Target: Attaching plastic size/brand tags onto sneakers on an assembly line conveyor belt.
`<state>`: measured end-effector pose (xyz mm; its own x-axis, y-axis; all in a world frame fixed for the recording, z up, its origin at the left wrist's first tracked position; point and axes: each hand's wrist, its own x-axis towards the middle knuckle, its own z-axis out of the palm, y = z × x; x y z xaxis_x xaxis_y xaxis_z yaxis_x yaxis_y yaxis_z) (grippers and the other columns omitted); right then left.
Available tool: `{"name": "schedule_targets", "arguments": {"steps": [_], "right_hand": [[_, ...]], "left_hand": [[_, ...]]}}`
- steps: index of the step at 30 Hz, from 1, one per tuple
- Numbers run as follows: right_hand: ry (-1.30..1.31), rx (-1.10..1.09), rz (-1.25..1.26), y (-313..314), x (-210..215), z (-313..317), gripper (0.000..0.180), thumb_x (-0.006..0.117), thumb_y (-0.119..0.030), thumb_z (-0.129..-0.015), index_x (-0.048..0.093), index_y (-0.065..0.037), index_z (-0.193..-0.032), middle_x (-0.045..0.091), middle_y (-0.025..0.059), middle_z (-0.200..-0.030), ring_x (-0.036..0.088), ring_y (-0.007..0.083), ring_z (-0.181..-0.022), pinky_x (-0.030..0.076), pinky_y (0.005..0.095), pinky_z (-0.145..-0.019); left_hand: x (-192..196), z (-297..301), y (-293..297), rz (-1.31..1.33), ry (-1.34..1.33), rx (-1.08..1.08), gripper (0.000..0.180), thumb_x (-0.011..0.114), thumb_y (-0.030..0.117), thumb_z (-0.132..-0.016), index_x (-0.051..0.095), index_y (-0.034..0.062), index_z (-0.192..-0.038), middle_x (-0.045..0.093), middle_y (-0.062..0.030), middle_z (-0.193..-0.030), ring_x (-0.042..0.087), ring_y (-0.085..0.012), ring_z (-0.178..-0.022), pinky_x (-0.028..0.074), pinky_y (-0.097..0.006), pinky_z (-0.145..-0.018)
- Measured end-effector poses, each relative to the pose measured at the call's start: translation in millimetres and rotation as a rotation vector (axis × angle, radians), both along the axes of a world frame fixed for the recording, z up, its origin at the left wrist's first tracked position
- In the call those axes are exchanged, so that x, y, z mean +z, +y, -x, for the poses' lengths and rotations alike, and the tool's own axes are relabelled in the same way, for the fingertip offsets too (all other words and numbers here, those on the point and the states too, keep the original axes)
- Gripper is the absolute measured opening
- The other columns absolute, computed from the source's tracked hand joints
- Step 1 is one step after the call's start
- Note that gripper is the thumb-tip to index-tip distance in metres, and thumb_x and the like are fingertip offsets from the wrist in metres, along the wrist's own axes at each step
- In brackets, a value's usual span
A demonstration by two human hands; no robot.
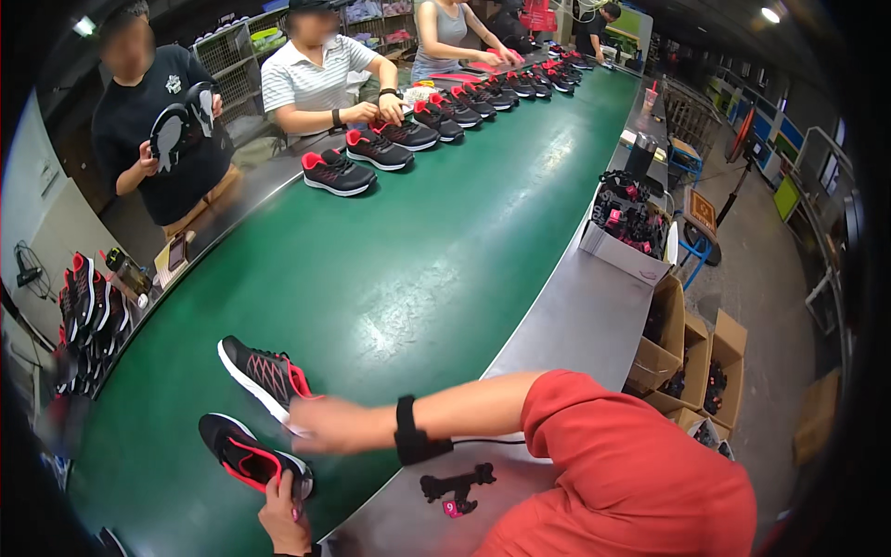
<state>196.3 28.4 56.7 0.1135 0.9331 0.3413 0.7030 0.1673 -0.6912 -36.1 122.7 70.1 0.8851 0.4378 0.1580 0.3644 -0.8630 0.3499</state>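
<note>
Two black running shoes with red lining and white soles are in front of me over the green belt (418, 306). My left hand (283, 515) grips the nearer shoe (227, 446) at the heel, with fingers at the collar; its opening faces up. At the heel of the farther shoe (260, 367), which is tipped so that its white sole edge shows, is my right hand (339, 425). That hand is smeared by motion, and its fingers cannot be made out. A black strap circles my right wrist. A black plastic shoe hanger (459, 483) with a pink tag lies on the metal ledge below my right forearm.
More shoes (445, 111) line the belt's far side, where people stand. One person at the left holds two shoe-shaped pieces (169, 135). Shoes are stacked at the left edge (88, 306). On the right ledge are a box of black hangers (626, 246) and a dark tumbler (640, 156); cartons (729, 357) stand beside it.
</note>
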Motion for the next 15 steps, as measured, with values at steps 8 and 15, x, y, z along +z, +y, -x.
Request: {"name": "schedule_targets", "arguments": {"steps": [8, 15], "right_hand": [[0.134, 0.195, 0.135, 10, -51, -49, 0.071, 0.074, -0.009, -0.076, 0.039, -0.006, -0.139, 0.053, 0.0163, -0.123, 0.059, 0.0276, -0.106, 0.049, 0.0392, -0.092], [-0.114, 0.257, 0.014, 58, -35, 2, 0.036, 0.073, -0.024, -0.080, 0.057, -0.007, -0.108, 0.058, 0.0101, -0.104, 0.058, 0.0298, -0.095, 0.049, 0.0380, -0.079]], "left_hand": [[-4, 9, 13, 0.211, -0.054, 0.116, 0.045, 0.050, -0.005, -0.080, 0.061, 0.0133, -0.120, 0.060, -0.0180, -0.097, 0.058, -0.0420, -0.090, 0.047, -0.046, -0.076], [5, 15, 25, 0.335, 0.096, 0.264, 0.028, 0.052, 0.008, -0.089, 0.064, 0.0097, -0.114, 0.065, -0.0222, -0.093, 0.061, -0.0426, -0.090, 0.048, -0.049, -0.080]]}}
